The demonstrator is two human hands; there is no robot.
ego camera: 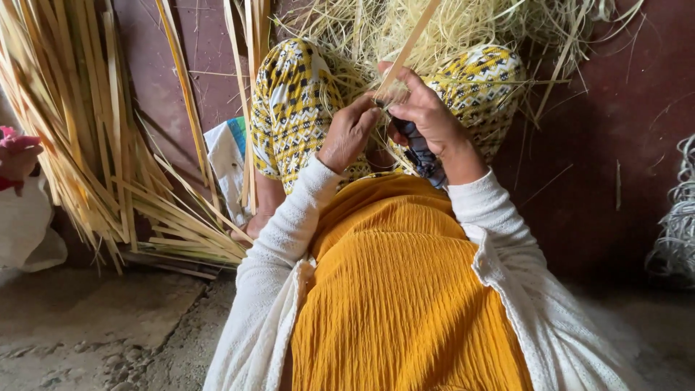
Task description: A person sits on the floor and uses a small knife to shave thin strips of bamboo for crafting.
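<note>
I sit on the floor with my knees up in yellow patterned trousers. My right hand (pixel 427 116) is closed around a flat pale bamboo strip (pixel 409 45) that runs up and to the right, and also grips a dark handle (pixel 423 156) that pokes down below the palm. My left hand (pixel 349 134) pinches the lower end of the same strip, fingertips meeting the right hand. A heap of fine straw-coloured shavings (pixel 376 29) lies over and beyond my knees.
A thick bundle of long bamboo strips (pixel 79 123) fans across the dark red floor at left. Single strips (pixel 250 94) stand by my left knee. A folded cloth (pixel 228 156) lies beside it. A grey coiled bundle (pixel 677 224) sits at the right edge. Another person's hand (pixel 16 156) shows at far left.
</note>
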